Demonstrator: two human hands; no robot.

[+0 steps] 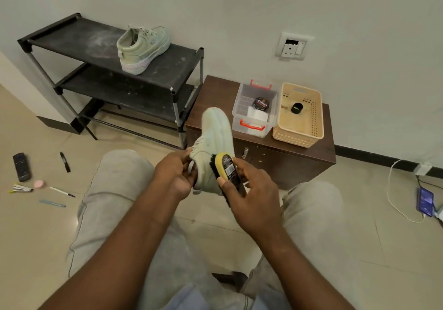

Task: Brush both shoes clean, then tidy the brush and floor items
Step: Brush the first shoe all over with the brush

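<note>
My left hand grips a pale green sneaker by its heel opening, toe pointing away from me. My right hand holds a yellow-and-black shoe brush, its bristles pressed against the sneaker's side. The second pale green sneaker stands on the top shelf of the black shoe rack. On the floor at left lie a remote, a black marker, a pink round item, a pen, a stapler-like item and a blue stick.
A low brown cabinet carries a clear box with a polish tin and a beige basket with a black lid inside. A phone on a white cable lies on the floor at right. My knees flank my hands.
</note>
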